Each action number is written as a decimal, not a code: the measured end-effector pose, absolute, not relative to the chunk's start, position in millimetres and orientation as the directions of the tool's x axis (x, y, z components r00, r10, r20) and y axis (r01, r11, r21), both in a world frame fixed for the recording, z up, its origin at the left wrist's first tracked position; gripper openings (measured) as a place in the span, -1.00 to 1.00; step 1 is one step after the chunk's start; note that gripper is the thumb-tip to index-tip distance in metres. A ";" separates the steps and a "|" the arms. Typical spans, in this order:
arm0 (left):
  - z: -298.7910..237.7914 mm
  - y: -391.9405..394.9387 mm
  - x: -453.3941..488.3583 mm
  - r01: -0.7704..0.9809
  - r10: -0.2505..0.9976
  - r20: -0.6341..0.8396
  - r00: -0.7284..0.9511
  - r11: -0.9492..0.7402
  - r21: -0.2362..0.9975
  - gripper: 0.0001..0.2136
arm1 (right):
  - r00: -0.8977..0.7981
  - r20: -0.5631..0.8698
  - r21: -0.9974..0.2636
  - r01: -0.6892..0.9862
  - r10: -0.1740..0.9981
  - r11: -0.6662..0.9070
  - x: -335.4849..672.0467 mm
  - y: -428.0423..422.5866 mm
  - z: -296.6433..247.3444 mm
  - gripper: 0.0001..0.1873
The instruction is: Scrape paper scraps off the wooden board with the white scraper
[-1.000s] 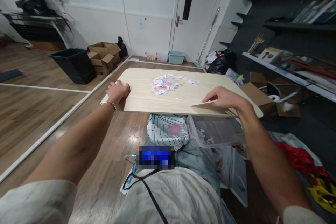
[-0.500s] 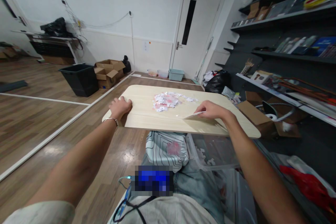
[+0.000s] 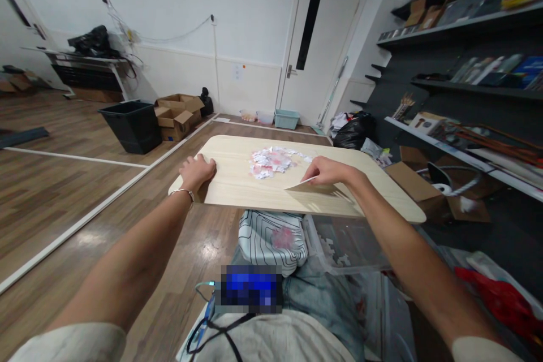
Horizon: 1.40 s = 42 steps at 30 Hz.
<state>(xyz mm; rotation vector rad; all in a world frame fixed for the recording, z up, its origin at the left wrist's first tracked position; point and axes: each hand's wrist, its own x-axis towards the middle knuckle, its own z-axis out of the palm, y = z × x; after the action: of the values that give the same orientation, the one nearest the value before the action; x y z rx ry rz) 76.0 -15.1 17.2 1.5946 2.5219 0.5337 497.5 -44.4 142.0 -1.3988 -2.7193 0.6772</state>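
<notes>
Sitting at a low table, a person reaches both bare arms forward over a floor of glossy brown wood planks [image 3: 63,192]. Far left, a black plastic bin [image 3: 131,124] stands just beside open brown cardboard boxes [image 3: 176,116] near a white wall. The left hand [image 3: 197,171], a thin metal bracelet [image 3: 183,192] on its wrist, curls over the near left corner of the tabletop [image 3: 237,181] and grips its edge; the board is a pale, smooth wood-grain slab with rounded corners. Toward the middle of the board, on its far half, lies a loose heap of small jigsaw pieces [image 3: 271,159], white and pink, with irregular knobbed outlines, a few strays trailing to the right. Just right of the heap, the right hand [image 3: 328,171] pinches a thin, flat, pale card [image 3: 302,185] between thumb and fingers, its pointed end aimed left and its lower edge touching the tabletop, tilted slightly up. Below the table's near edge sit a white cushion with black line patterns [image 3: 271,237] and, to its right, a clear plastic tub [image 3: 348,237] holding more pieces. Further right, a white door [image 3: 318,45], a black bag [image 3: 354,130], and dark wall shelves [image 3: 462,68] crowded with books.
</notes>
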 end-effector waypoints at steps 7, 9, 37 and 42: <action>17.8 -18.0 77.8 0.858 0.896 0.105 -0.432 0.372 0.356 -0.28 | -0.583 -0.246 -0.336 0.801 0.774 0.496 509.5 -62.8 144.0 -0.56; 18.6 -18.2 77.3 0.858 0.898 0.098 -0.429 0.371 0.356 -0.26 | -0.588 -0.276 -0.325 0.802 0.761 0.502 516.4 -65.0 145.5 -0.53; 17.4 -13.9 72.2 0.843 0.887 0.114 -0.448 0.377 0.385 -0.25 | -0.382 -0.300 -0.285 0.910 0.874 0.300 586.6 -90.7 160.9 -0.56; 16.3 -12.4 70.0 0.847 0.889 0.126 -0.440 0.364 0.387 -0.22 | -0.403 -0.265 -0.254 0.906 0.876 0.340 587.0 -83.0 157.0 -0.58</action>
<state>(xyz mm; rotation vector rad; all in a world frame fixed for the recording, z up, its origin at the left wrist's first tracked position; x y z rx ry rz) 70.0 -12.4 16.3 1.6018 2.5070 0.6121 587.0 -83.0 157.0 -1.7573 -2.6368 0.5879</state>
